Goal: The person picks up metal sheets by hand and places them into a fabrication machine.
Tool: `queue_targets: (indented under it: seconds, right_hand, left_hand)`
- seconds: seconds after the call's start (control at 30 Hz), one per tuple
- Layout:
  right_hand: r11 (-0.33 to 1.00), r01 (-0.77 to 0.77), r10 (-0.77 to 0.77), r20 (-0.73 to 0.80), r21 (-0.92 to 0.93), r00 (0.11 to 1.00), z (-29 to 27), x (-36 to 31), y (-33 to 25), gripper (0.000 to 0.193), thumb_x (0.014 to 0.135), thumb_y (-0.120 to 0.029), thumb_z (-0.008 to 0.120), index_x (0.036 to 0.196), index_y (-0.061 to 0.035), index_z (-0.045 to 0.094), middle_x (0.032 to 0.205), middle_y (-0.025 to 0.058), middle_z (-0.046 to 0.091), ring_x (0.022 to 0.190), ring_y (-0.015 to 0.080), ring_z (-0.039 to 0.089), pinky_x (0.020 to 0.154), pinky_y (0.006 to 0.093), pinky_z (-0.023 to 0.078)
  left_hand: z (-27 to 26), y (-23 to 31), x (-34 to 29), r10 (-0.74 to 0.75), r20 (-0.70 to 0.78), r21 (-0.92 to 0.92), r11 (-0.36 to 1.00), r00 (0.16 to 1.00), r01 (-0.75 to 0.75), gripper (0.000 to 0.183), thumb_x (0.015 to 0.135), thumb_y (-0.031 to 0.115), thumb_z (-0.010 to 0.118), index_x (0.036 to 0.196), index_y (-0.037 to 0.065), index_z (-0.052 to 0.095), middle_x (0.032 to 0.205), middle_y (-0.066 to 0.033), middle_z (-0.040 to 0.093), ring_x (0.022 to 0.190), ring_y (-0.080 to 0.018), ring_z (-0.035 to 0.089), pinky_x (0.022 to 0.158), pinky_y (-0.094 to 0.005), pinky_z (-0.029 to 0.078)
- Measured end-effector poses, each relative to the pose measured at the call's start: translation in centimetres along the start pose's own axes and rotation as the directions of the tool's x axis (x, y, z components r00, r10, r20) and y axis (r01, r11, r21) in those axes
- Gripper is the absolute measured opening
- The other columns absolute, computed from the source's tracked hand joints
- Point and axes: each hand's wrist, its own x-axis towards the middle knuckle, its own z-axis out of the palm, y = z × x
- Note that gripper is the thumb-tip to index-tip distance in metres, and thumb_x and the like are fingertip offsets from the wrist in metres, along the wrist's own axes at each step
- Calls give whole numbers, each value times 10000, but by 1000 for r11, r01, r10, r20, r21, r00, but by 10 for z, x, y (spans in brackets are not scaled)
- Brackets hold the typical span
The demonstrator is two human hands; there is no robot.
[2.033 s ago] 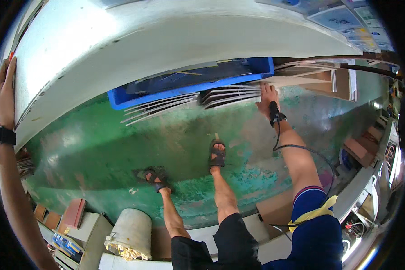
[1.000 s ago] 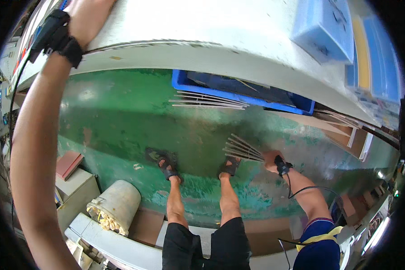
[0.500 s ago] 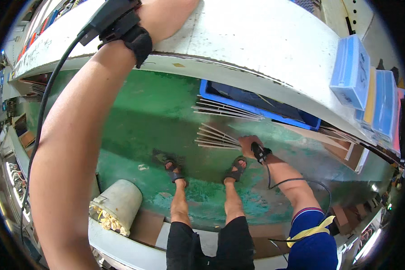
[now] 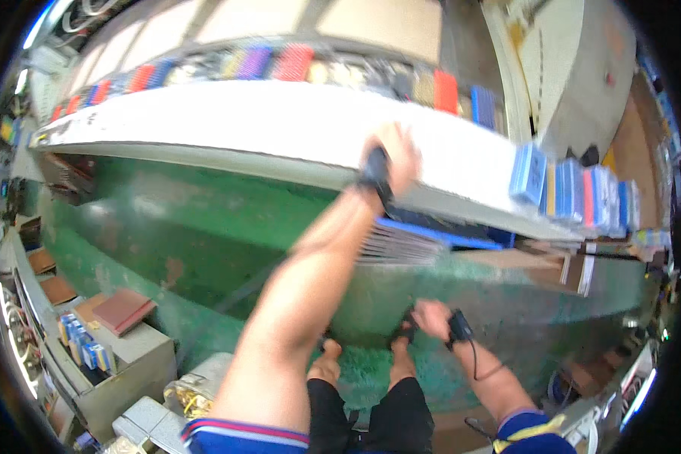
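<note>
Resting on white bench (image 4: 242, 117), L hand (image 4: 395, 155); R hand (image 4: 433, 319) nr grey slats (image 4: 402, 248); fingers' grip unclear, both (blur)

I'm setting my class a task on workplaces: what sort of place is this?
Probably a factory workshop. It has a long white workbench, a scuffed green floor and, partly hidden by the bench, a blue crate.

The wide head view looks down from above onto bench (image 4: 242, 125) and floor (image 4: 197, 227).
</note>
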Motion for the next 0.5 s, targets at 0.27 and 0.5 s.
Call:
queue_targets:
  seconds: [0.27, 0.5]
  right_hand:
    - [934, -303, 244, 278, 191, 929, 19, -129, -163, 556, 979, -477, 506, 718, -32, 713, 710, 182, 678, 726, 383, 665, 715, 485, 499]
    - [965, -5, 165, 597, -260, 785, 76, -112, 0, 404, 952, -434, 511, 944, -101, 739, 835, 201, 690, 777, 428, 649, 697, 521, 498]
  left_hand:
    - [-31, 4, -549, 426, 583, -811, 255, 692, 526, 399, 817, 221, 644, 1158, 15, 652, 982, -232, 691, 894, -384, 670, 807, -471, 529]
    - [-188, -205, -818, -518, 825, -71, 304, 228, 950, 422, 985, 386, 493, 1065, 16, 681, 1027, -215, 708, 981, -358, 671, 845, -474, 514]
